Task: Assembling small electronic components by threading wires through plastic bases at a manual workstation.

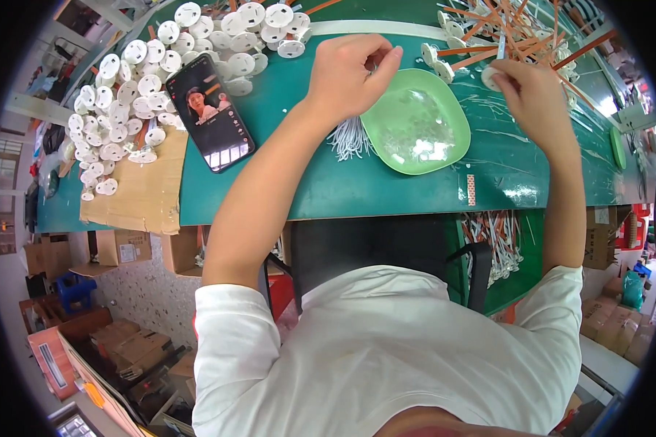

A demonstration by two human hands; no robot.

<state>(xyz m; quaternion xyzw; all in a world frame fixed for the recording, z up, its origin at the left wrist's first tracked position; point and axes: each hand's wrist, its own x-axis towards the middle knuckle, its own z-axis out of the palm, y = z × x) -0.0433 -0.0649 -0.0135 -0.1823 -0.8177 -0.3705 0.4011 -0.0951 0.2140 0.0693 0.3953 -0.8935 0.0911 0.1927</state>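
Observation:
My right hand (533, 96) pinches a white round disc (491, 79) at the edge of a pile of similar discs on orange-brown strips (514, 40). A pale strip seems to run up from the held disc. Over the left rim of a light green dish (455, 135), my left hand (353, 67) is closed, thumb against curled fingers; what it holds, if anything, is hidden. Small clear pieces, too fine to make out, lie in the dish. Beside it, partly under my left wrist, rests a bundle of thin white cords (350, 138).
Many white discs (127, 91) are heaped at the left, partly on a cardboard sheet (142, 182). A phone (210, 113) with a lit screen leans near them. Below the green table (328, 195), a green bin (499, 291) holds more strip pieces. A perforated strip (471, 190) lies near the front edge.

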